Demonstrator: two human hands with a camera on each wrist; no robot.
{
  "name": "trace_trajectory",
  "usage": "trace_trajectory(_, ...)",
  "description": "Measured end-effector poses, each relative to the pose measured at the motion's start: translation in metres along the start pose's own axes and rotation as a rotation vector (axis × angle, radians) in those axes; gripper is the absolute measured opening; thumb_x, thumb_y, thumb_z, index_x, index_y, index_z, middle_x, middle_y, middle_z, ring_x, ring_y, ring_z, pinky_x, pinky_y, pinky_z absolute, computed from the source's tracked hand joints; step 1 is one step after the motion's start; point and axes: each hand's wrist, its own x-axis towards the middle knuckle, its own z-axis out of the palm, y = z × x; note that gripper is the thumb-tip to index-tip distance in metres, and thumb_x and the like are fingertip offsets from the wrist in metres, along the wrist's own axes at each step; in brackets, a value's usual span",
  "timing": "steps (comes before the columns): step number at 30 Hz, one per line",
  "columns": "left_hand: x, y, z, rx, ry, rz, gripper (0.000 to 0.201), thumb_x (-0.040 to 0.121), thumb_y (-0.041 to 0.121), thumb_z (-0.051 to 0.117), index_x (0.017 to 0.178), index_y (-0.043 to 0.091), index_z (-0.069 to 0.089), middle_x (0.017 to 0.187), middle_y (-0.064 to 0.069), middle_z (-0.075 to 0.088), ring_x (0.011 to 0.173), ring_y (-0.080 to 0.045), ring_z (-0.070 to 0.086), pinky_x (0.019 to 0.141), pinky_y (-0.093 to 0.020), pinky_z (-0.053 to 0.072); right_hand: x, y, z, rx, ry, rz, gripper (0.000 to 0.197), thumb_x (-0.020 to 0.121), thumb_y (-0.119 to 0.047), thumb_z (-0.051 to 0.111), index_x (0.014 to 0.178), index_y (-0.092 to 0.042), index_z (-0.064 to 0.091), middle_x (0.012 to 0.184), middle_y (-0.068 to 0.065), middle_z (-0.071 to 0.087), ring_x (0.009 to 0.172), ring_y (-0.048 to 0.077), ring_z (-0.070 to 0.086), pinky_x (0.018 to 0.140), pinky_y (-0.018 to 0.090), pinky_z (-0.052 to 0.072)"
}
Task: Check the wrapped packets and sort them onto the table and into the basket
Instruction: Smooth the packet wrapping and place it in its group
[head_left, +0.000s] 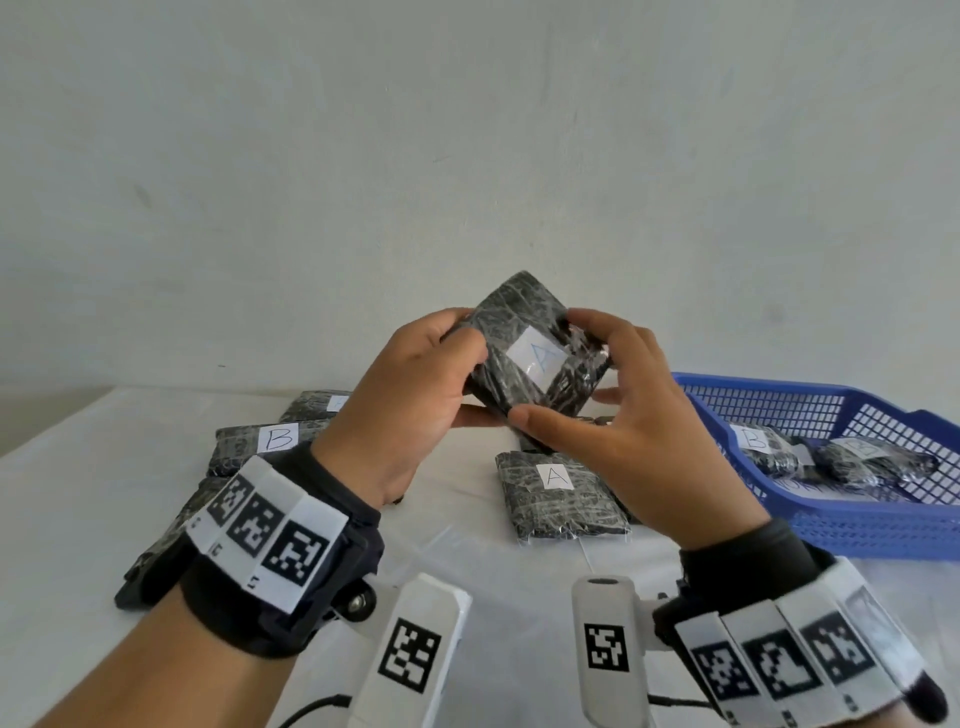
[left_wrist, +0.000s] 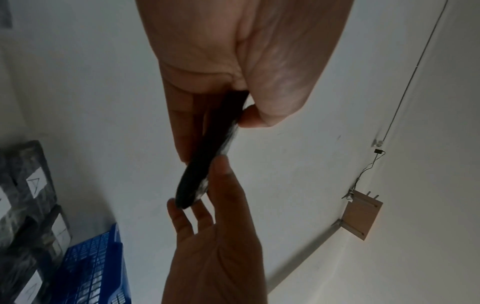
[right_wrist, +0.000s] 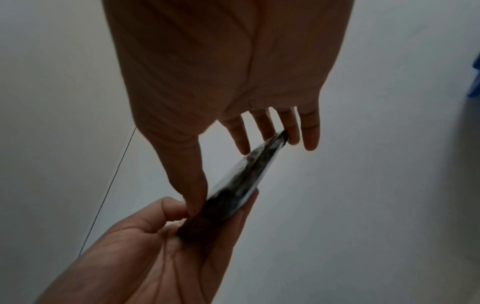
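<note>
A dark wrapped packet (head_left: 535, 353) with a white label marked A is held up above the table, tilted toward me. My left hand (head_left: 457, 374) grips its left side, thumb on top and fingers underneath. My right hand (head_left: 597, 384) pinches its right side, thumb at the near corner and fingers along the far edge. The left wrist view shows the packet (left_wrist: 207, 154) edge-on between both hands, as does the right wrist view, where the packet (right_wrist: 241, 181) looks thin and dark. The blue mesh basket (head_left: 857, 525) at the right holds two packets, one marked B (head_left: 763, 447).
On the white table (head_left: 78, 519) an A packet (head_left: 558, 491) lies below my hands. A B packet (head_left: 270, 441) and several more lie at the left, partly under my left wrist. A plain wall stands behind the table.
</note>
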Motion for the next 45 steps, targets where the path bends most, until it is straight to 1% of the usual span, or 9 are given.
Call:
trace_trajectory(5, 0.007, -0.005, -0.012, 0.021, 0.121, -0.076, 0.025, 0.103, 0.008, 0.05, 0.126, 0.014, 0.058, 0.096, -0.007, 0.071, 0.073, -0.008, 0.073, 0.06, -0.029, 0.06, -0.005, -0.015, 0.012, -0.227, -0.105, 0.094, 0.109, 0.068, -0.069, 0.081, 0.157, -0.036, 0.028, 0.128, -0.012, 0.034, 0.124, 0.007, 0.04, 0.103, 0.021, 0.033)
trace_trajectory(9, 0.013, -0.014, -0.024, 0.098, 0.134, -0.177, 0.034, 0.099, 0.013, 0.065, 0.131, 0.01, 0.054, 0.102, -0.012, 0.072, 0.071, -0.011, 0.075, 0.058, -0.026, 0.059, -0.009, -0.015, 0.045, -0.227, -0.134, 0.263, 0.084, 0.077, -0.068, 0.075, 0.14, -0.028, 0.038, 0.119, -0.005, 0.04, 0.118, 0.019, 0.046, 0.098, 0.031, 0.042)
trace_trajectory(14, 0.02, -0.017, -0.049, 0.23, 0.232, -0.193, 0.031, 0.098, 0.015, 0.067, 0.128, 0.01, 0.057, 0.112, -0.013, 0.072, 0.089, -0.023, 0.077, 0.078, -0.033, 0.064, 0.021, 0.01, 0.065, -0.264, -0.211, 0.496, 0.087, 0.079, -0.074, 0.069, 0.136, -0.012, 0.046, 0.131, 0.013, 0.055, 0.123, 0.034, 0.051, 0.104, 0.047, 0.049)
trace_trajectory(18, 0.026, -0.011, -0.08, 0.473, 0.265, -0.204, 0.013, 0.098, 0.023, 0.066, 0.107, 0.014, 0.066, 0.106, -0.007, 0.075, 0.089, -0.024, 0.076, 0.075, -0.035, 0.061, 0.065, 0.035, 0.079, -0.365, -0.307, 0.578, 0.077, 0.082, -0.072, 0.067, 0.127, -0.01, 0.059, 0.11, 0.008, 0.068, 0.106, 0.032, 0.066, 0.087, 0.037, 0.055)
trace_trajectory(25, 0.054, -0.035, -0.109, 1.069, -0.029, -0.442, 0.048, 0.086, 0.044, 0.079, 0.101, -0.001, 0.072, 0.088, -0.013, 0.065, 0.075, -0.027, 0.059, 0.072, -0.032, 0.046, 0.115, 0.055, 0.133, -0.635, -0.45, 0.506, 0.056, 0.087, -0.07, 0.065, 0.105, -0.018, 0.059, 0.085, 0.0, 0.059, 0.088, 0.026, 0.064, 0.08, 0.034, 0.055)
trace_trajectory(33, 0.07, -0.074, -0.101, 1.524, -0.376, -0.588, 0.081, 0.07, 0.067, 0.082, 0.126, 0.012, 0.06, 0.124, -0.006, 0.066, 0.11, -0.025, 0.063, 0.096, -0.037, 0.053, 0.131, 0.085, 0.153, -0.773, -0.478, 0.451, 0.054, 0.09, -0.066, 0.068, 0.079, -0.016, 0.051, 0.075, 0.001, 0.052, 0.085, 0.027, 0.061, 0.074, 0.034, 0.051)
trace_trajectory(38, 0.071, -0.086, -0.097, 1.742, -0.43, -0.676, 0.091, 0.067, 0.076, 0.076, 0.135, 0.022, 0.053, 0.141, -0.002, 0.057, 0.141, -0.033, 0.044, 0.117, -0.076, -0.002, 0.131, 0.085, 0.158, -0.761, -0.47, 0.446, 0.061, 0.089, -0.072, 0.065, 0.074, -0.015, 0.047, 0.074, 0.002, 0.052, 0.084, 0.025, 0.061, 0.072, 0.033, 0.053)
trace_trajectory(42, 0.069, -0.088, -0.091, 1.798, -0.468, -0.707, 0.084, 0.073, 0.073, 0.074, 0.135, 0.021, 0.051, 0.148, -0.003, 0.053, 0.154, -0.034, 0.023, 0.113, -0.078, -0.013, 0.13, 0.084, 0.158, -0.846, -0.486, 0.413, 0.062, 0.09, -0.076, 0.059, 0.075, -0.017, 0.049, 0.076, 0.0, 0.056, 0.094, 0.026, 0.065, 0.085, 0.035, 0.05)
trace_trajectory(45, 0.065, -0.087, -0.087, 1.813, -0.449, -0.66, 0.063, 0.078, 0.067, 0.073, 0.119, 0.022, 0.055, 0.149, -0.008, 0.05, 0.154, -0.031, 0.02, 0.115, -0.076, -0.014, 0.128, 0.084, 0.151, -0.905, -0.511, 0.391, 0.066, 0.092, -0.079, 0.051, 0.096, -0.014, 0.059, 0.11, 0.006, 0.069, 0.119, 0.031, 0.062, 0.106, 0.04, 0.041)
